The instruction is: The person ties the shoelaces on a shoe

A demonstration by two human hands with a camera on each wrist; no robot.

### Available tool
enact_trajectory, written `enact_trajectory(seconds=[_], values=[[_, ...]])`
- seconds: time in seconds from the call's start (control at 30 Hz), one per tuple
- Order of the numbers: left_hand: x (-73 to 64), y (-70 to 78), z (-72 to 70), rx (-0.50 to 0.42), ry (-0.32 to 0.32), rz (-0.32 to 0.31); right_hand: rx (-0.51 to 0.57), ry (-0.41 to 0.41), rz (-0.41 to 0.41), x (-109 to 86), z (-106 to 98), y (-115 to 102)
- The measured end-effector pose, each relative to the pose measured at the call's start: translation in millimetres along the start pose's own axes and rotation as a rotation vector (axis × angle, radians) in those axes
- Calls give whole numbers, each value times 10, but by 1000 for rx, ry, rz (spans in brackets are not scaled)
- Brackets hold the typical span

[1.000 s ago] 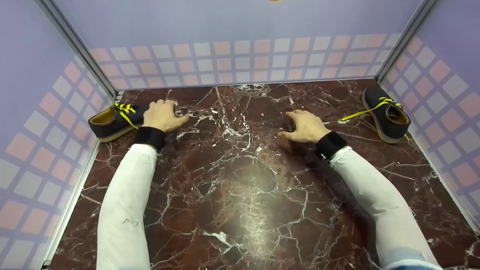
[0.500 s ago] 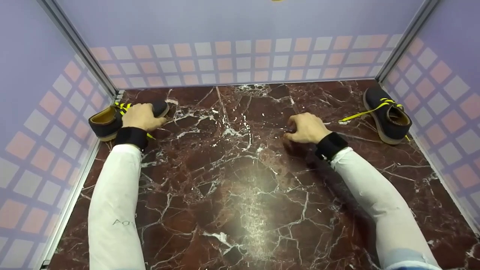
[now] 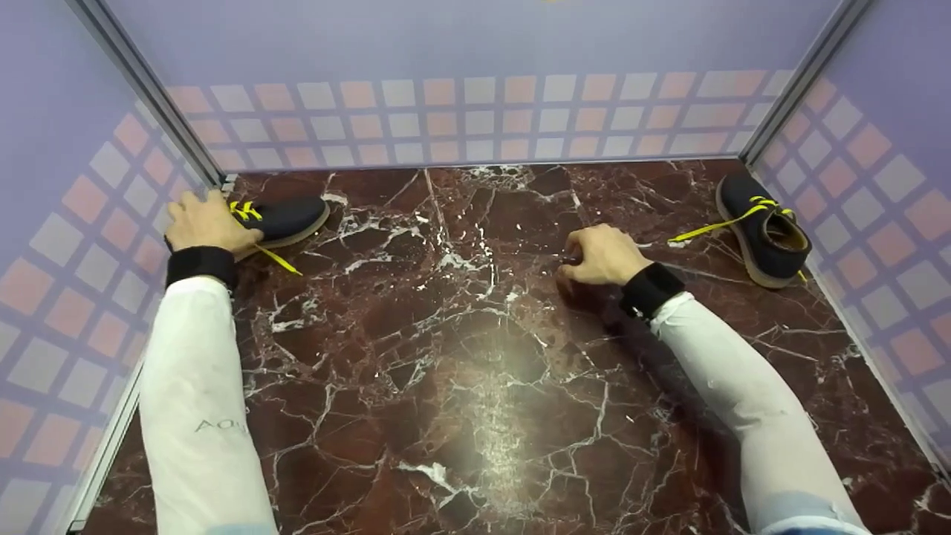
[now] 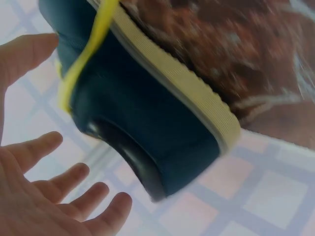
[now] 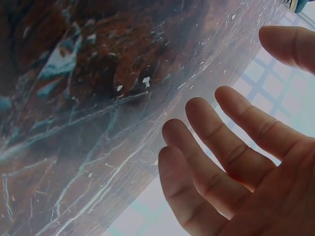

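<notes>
At the left lies a dark navy shoe with yellow laces and a pale ribbed sole, toe pointing right. My left hand is over its heel end and hides that part in the head view. In the left wrist view the fingers are spread and relaxed beside the shoe's heel and collar, the thumb near the lace. My right hand hovers low over the marble surface with loosely bent fingers and nothing in them. A matching shoe stands at the far right, one yellow lace trailing leftward.
The dark red marble-patterned tabletop carries white veins and small pale flecks. Lilac panels with pink and white squares enclose the back and both sides. Metal posts stand in the rear corners.
My left hand has moved left along the shoe from its toe to its heel, uncovering the toe and loose lace. The right hand has barely moved, its fingers drawn in slightly.
</notes>
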State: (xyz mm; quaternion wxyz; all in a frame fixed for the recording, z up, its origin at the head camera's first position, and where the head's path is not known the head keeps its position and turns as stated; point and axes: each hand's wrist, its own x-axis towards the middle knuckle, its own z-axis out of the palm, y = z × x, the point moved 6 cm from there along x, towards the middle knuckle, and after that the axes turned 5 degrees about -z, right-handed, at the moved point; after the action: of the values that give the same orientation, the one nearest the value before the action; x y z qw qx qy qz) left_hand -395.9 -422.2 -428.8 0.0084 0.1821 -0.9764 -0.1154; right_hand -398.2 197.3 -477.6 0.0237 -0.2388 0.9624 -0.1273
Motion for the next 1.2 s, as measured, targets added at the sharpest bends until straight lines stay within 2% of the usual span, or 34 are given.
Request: enact_trajectory(seconds=[0.2,0.37,0.53,0.7,0.8,0.9,1.03,1.2], values=[[25,-202,3,23,-36,-49,-1,-5,14,5,38,-12],[19,-258,80,13,-48,-75,3,-12,21,-12,59,23],[65,-330,139,33,-52,-59,10,-22,19,-20,94,44],[173,-455,249,69,-100,-57,0,-13,19,0,89,42],[201,-514,291,75,-101,-60,-8,-3,3,9,85,25],[165,-512,255,58,-81,-66,-14,3,-10,20,85,7],[34,-420,134,14,-66,-76,-18,1,-7,19,99,0],[-104,-296,25,43,-102,-48,-13,4,-1,15,101,-17]])
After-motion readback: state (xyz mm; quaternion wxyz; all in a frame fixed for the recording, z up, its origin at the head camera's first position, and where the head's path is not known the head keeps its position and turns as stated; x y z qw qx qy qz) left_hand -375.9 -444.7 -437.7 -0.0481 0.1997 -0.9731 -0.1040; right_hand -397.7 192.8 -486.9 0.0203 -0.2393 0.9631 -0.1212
